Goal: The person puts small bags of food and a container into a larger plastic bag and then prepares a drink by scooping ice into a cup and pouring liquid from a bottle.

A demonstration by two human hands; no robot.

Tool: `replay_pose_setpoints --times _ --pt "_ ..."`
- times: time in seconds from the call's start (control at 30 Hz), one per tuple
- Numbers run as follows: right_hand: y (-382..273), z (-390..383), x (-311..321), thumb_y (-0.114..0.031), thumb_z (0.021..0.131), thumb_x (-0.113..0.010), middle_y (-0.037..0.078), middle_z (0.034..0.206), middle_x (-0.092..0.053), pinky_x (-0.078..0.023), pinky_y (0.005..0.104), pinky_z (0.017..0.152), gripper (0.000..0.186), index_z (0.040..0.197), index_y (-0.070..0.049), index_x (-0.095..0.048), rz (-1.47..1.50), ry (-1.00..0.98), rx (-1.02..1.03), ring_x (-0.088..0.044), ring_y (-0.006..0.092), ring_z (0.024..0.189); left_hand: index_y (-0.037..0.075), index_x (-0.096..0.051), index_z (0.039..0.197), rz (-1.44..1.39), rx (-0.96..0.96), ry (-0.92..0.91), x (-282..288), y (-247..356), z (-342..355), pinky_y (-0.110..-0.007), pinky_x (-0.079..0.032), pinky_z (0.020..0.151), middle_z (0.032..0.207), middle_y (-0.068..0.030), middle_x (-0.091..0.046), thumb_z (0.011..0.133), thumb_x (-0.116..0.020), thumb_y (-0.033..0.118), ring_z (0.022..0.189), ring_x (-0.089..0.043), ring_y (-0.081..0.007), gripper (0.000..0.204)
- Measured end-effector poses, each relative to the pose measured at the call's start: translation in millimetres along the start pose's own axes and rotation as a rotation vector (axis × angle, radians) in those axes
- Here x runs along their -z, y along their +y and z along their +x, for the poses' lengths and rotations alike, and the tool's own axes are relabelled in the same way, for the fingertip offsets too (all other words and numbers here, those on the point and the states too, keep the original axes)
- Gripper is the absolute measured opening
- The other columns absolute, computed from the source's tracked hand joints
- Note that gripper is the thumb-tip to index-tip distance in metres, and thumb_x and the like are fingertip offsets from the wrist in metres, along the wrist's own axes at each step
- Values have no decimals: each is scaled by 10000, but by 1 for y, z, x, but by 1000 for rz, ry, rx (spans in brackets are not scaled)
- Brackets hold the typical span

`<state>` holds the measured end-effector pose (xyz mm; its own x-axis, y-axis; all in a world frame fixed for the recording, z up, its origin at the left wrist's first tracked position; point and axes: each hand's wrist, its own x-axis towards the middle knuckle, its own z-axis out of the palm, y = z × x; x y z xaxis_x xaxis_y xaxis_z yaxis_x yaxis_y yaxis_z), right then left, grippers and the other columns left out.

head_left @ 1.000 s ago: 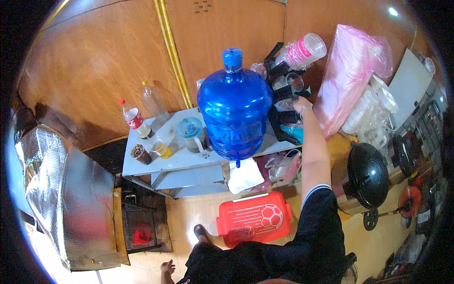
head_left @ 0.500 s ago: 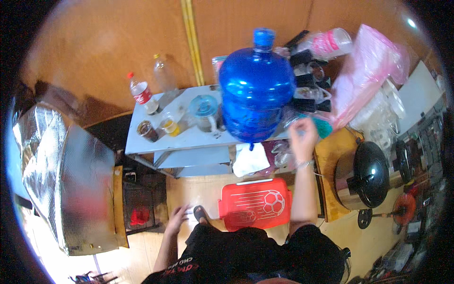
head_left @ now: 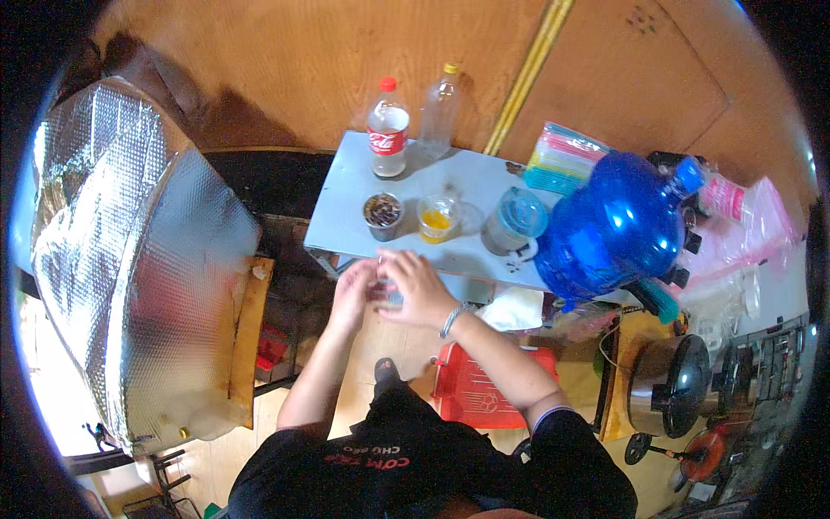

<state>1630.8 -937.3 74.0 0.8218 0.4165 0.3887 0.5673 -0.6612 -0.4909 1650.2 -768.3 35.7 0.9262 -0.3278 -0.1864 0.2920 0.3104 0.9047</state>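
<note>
Grey table (head_left: 363, 186) edge: I see my left hand (head_left: 353, 292) and right hand (head_left: 417, 290) meeting, pinching something small I cannot identify; tin cup (head_left: 383, 214) at twelve o'clock.

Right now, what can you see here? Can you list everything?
table: one, pale grey, by the wooden wall
bottles: two, clear, red cap and yellow cap, table's back edge
tin cup: one, dark contents, mid table
plastic cup: one, clear with orange liquid, beside the tin cup
water jug: one, blue, table's right end
crate: one, red, on the floor
foil sheet: one, silver, left
pot: one, dark lid, right
left hand; right hand: together at the table's front edge
</note>
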Motion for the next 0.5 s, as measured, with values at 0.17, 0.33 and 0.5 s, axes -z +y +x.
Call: replay_pose_setpoints --times 0.17,0.33,0.5 --pt "56 88 -29 -356 675 -768 199 1177 -468 -403 479 937 831 1398 -170 -404 -144 199 -180 -464 388 1103 91 -520 1247 -83 53 293 49 7 75 -356 -467 821 1149 -53 -605 952 -456 427 1008 -591 -184 451" --pt "96 108 -61 -408 760 -708 259 1266 -454 -410 476 968 656 1350 -222 -490 -217 31 -317 -469 434 1135 96 -509 1267 -296 185 190 66 -28 112 -342 -452 851 1172 -64 -583 958 -474 434 1029 -561 -166 459" --pt "101 110 -71 -304 910 -534 246 1272 -468 -409 468 975 425 1327 -222 -520 -189 31 -335 -463 411 1155 127 -579 1113 -455 226 138 60 -37 129 -295 -443 828 987 -4 -584 945 -539 423 947 -555 -138 343"
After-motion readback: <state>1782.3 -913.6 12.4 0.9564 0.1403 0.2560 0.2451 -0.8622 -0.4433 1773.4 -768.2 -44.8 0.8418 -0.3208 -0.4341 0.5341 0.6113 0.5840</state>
